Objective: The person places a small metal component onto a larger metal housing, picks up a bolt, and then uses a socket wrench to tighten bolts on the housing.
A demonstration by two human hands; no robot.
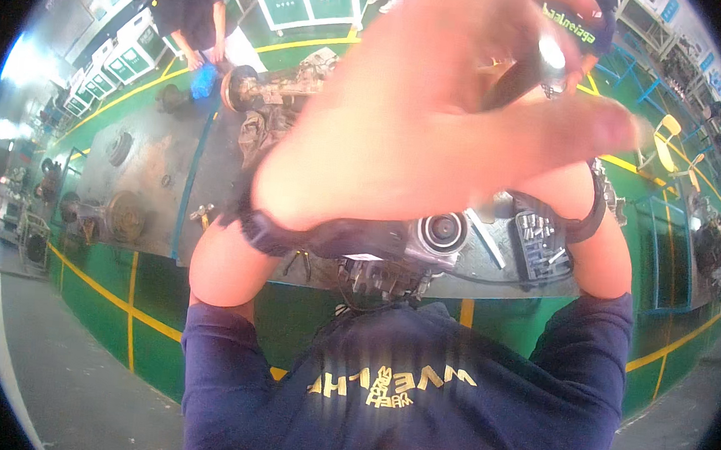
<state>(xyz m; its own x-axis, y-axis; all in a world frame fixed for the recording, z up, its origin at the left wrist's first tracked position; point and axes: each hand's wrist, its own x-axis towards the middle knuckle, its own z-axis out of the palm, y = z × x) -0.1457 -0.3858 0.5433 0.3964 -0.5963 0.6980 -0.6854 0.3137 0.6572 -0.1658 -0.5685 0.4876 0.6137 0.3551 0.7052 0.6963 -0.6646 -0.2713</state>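
My left hand [417, 137] is raised close to the camera, large and blurred. Its thumb stretches out to the right, apart from the fingers, which reach the top edge; nothing plainly rests in its grip. Behind it, my right forearm [572, 194] comes up from the right, with a dark band at the wrist. My left hand covers most of my right hand, so its fingers cannot be made out. In the gap above the left thumb shows a dark piece with a shiny round end [551, 53]; who holds it is unclear. Below both arms lies a machine part with a round pulley [442, 231].
A socket set in a case [539, 242] and a flat metal bar [486, 239] lie on the grey workbench [160, 161]. Pliers [299, 264] sit at its near edge. A rusty axle-like assembly [245, 87] stands farther back. One person [179, 3] works far left, another wearing a cap [592, 28] far right.
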